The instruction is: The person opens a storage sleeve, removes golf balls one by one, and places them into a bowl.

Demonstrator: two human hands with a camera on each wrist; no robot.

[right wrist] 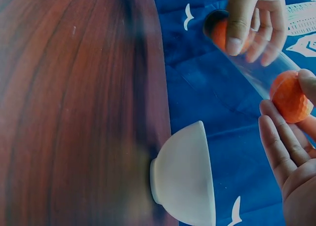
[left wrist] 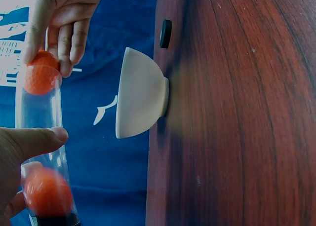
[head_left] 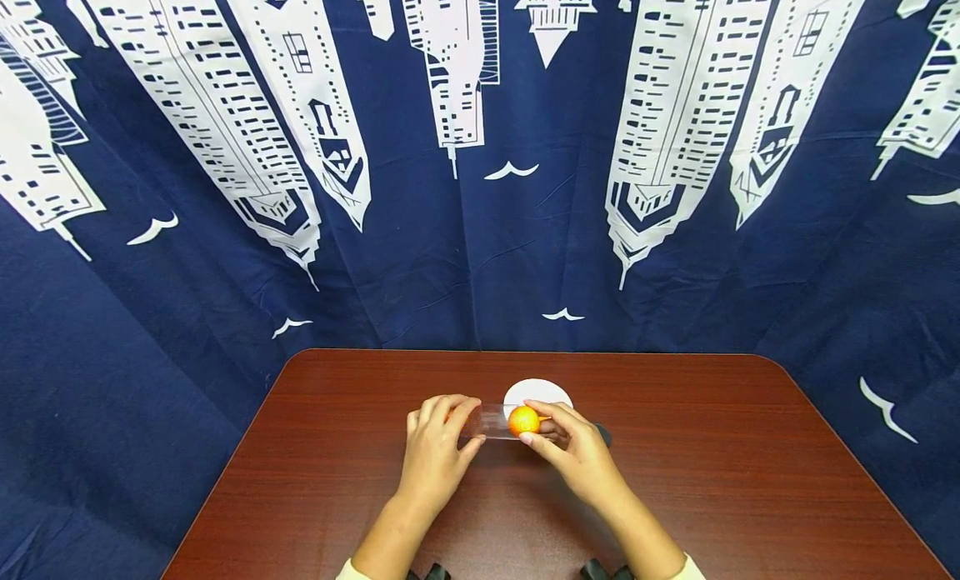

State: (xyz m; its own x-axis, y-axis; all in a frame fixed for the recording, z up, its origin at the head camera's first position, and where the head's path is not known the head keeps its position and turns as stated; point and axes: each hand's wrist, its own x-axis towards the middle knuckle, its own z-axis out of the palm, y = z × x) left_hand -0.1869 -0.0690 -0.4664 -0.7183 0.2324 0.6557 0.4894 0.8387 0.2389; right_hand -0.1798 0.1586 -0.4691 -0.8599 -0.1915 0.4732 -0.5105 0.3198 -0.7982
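A clear tube [head_left: 493, 422] with a black end cap [left wrist: 55, 220] lies across my left hand [head_left: 435, 451], which grips it round the middle and capped end. One orange dimpled ball [left wrist: 48, 191] sits inside by that cap, partly covered by the left fingers in the head view. At the other end, my right hand [head_left: 573, 451] pinches a second orange ball [head_left: 524, 422] between thumb and fingers, right at the tube's mouth. In the left wrist view this ball's lower part shows through the tube wall. Both hands are above the table.
Behind the tube a white bowl [left wrist: 140, 95] stands upright on the brown wooden table [head_left: 360, 380]. A round black cap [left wrist: 166, 33] lies on the table to the bowl's right, partly hidden by the right hand in the head view. A blue printed curtain [head_left: 465, 255] hangs behind the table.
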